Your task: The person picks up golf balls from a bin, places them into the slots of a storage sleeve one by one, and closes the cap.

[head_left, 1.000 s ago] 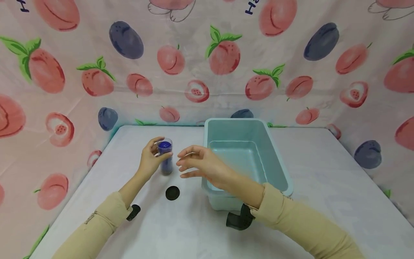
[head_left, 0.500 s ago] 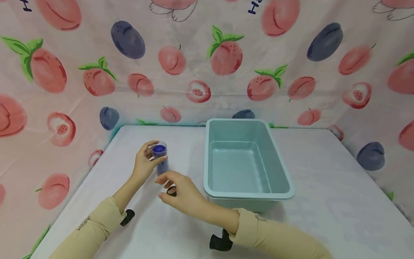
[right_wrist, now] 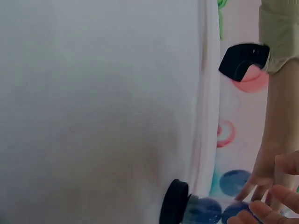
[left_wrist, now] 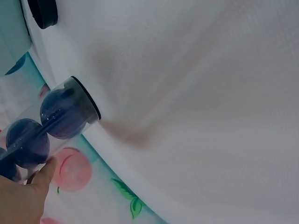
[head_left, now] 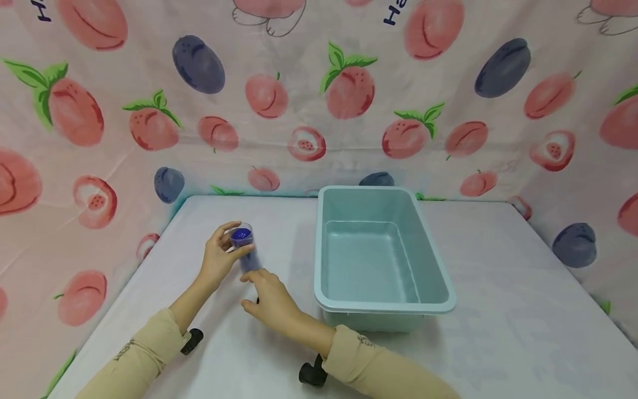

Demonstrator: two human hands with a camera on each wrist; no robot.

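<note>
My left hand [head_left: 217, 259] grips a clear tube [head_left: 251, 260] with several blue balls [left_wrist: 63, 113] stacked inside. A blue ball shows near the tube's uncovered top in the head view. Whether the tube's base touches the table, I cannot tell. My right hand [head_left: 274, 303] hovers in front of the tube, fingers loosely bent and spread. Beneath it, a round black lid [right_wrist: 174, 203] lies on the table, mostly hidden by the hand in the head view. The lid [left_wrist: 43, 13] also appears at the left wrist view's top left. Nothing is between the right fingers [right_wrist: 261, 212].
A light blue-green plastic tub [head_left: 446, 302] stands on the white-covered table [head_left: 518, 310], right of the hands. Behind the table hangs a fruit-print cloth [head_left: 299, 72]. Black wrist mounts [head_left: 313, 372] hang under both sleeves.
My right hand has moved left and toward the front, from beside the tube to over the black lid. My left hand has shifted slightly left and nearer with the tube.
</note>
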